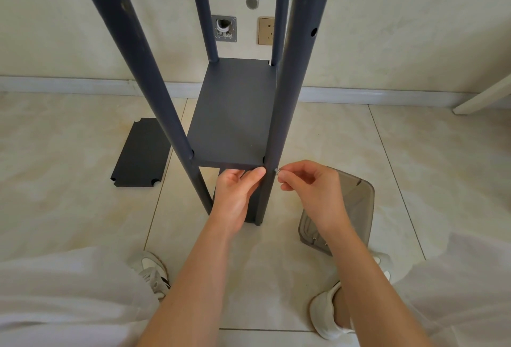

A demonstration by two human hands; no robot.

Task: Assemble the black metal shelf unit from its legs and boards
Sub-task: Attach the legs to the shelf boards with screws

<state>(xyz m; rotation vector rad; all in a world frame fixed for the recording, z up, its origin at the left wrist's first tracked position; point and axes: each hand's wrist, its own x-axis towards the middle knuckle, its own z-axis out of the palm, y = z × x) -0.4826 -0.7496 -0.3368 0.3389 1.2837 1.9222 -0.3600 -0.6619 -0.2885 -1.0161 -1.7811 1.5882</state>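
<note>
The black shelf unit stands on the tiled floor with several dark tubular legs rising past the camera. One black board (235, 117) sits between the legs a little above the floor. My left hand (237, 194) grips the board's near edge from below, thumb pressed on its front face beside the near right leg (279, 114). My right hand (307, 189) pinches a small silver screw (276, 171) whose tip touches the right side of that leg at board height. Another black board (139, 154) with notched corners lies flat on the floor to the left.
A translucent grey plastic box (348, 211) sits on the floor under my right wrist. The wall behind has a socket (266, 30) and an open junction box (224, 28). A white furniture leg (484, 97) crosses the right edge. My shoes and white trousers fill the bottom.
</note>
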